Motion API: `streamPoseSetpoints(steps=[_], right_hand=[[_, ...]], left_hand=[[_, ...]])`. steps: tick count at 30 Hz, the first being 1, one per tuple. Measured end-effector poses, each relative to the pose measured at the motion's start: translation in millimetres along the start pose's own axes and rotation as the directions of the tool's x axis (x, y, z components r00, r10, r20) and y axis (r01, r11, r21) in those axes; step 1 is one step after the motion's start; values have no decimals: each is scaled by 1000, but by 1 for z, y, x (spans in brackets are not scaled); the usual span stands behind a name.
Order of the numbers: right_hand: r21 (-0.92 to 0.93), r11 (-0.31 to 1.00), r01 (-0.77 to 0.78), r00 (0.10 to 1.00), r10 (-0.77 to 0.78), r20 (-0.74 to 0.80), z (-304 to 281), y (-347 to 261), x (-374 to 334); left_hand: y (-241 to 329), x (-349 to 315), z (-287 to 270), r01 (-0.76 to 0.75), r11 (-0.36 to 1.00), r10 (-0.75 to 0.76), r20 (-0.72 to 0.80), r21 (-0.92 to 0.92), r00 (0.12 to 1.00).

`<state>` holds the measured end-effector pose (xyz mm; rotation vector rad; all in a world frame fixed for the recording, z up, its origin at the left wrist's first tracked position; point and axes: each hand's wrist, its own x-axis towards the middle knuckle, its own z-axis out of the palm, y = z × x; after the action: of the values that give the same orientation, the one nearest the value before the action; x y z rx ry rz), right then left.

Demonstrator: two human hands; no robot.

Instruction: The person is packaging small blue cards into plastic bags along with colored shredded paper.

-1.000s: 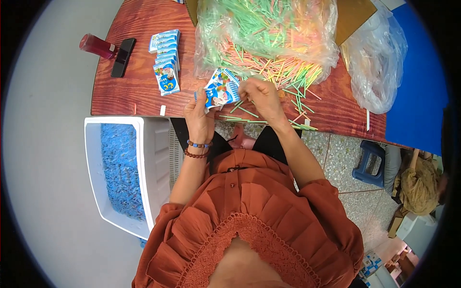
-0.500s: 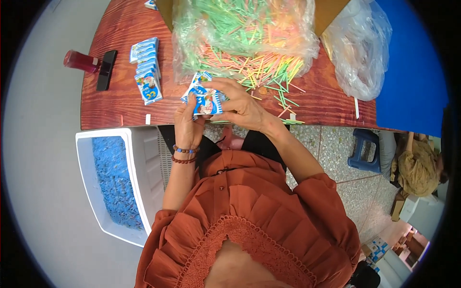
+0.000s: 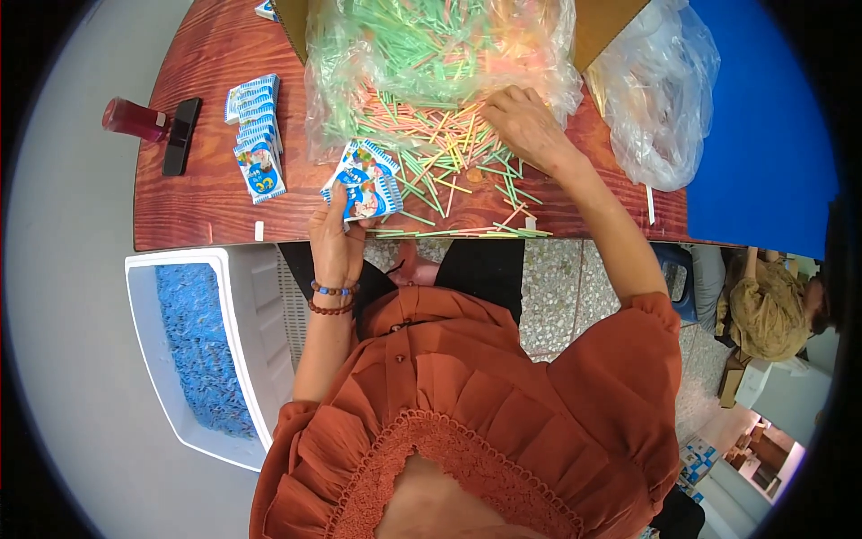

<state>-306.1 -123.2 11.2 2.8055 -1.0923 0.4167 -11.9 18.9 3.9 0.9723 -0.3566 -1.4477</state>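
Observation:
My left hand [image 3: 337, 229] is closed on a few small blue-and-white packets [image 3: 366, 180], which overlap like a fan just over the table's near edge. Farther off and to the right, my right hand [image 3: 530, 130] rests on the pile of thin pastel sticks [image 3: 422, 121], its fingers curled downward. Whatever its fingertips pinch is hidden from view. The sticks are pink, yellow and green, and spill out of a large clear plastic bag [image 3: 328, 99]. A row of similar packets [image 3: 256, 135] lies overlapped on the left of the table.
On the reddish wooden table [image 3: 202, 216] lie a dark phone [image 3: 181, 136] and a red-pink bottle [image 3: 135, 119]. A cardboard box [image 3: 611, 31] and a crumpled clear bag [image 3: 660, 108] stand at the right. A white foam box [image 3: 260, 305] holds blue contents below left. Another person [image 3: 768, 305] sits far right.
My right hand has let go of the packets and moved away to the right onto the stick pile. My left hand keeps the packets. The whole view has shifted slightly.

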Motion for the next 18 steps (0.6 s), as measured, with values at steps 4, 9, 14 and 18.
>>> streamPoseSetpoints(steps=[4,9,14,18], right_hand=[[-88,995,51,993,-41,110,-1,-1,9],[-168,977,127,985,-105,138,1,1,14],[-184,971,154,972,-116,202,7,11,10],[-143,981,132,989,-121,81,11,18,5]], left_hand=[[-1,2,-3,12,1000,-12,22,0,1000],[-3,3,-4,16,1000,-15,13,-15,1000],[-3,0,-2,20,999,-18,62,-34,998],[-2,0,-8,18,1000,-18,0,-12,1000]])
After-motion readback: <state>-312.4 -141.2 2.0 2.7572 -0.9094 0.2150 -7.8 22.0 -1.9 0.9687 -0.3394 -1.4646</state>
